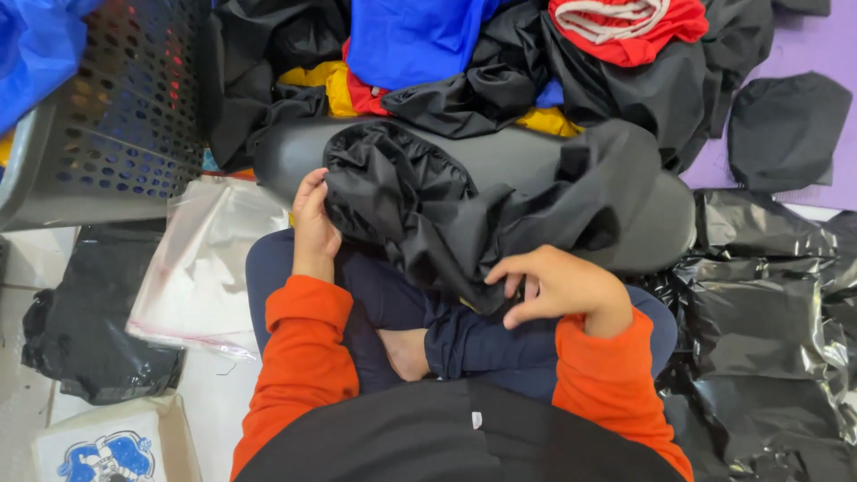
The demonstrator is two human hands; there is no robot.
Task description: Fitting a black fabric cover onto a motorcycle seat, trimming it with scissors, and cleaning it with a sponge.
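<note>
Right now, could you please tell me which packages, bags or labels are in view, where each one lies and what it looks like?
Clear plastic bag: floor left of the knee, flat, see-through, red-edged.
White packet: bottom left corner, blue cartoon print.
Black plastic bags: right side, glossy, crumpled.
White tag: bottom centre, tiny, on black cloth.

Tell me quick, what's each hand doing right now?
Left hand: closed on the edge of the black garment over the lap.
Right hand: fingers pinching the same garment's lower edge.
</note>
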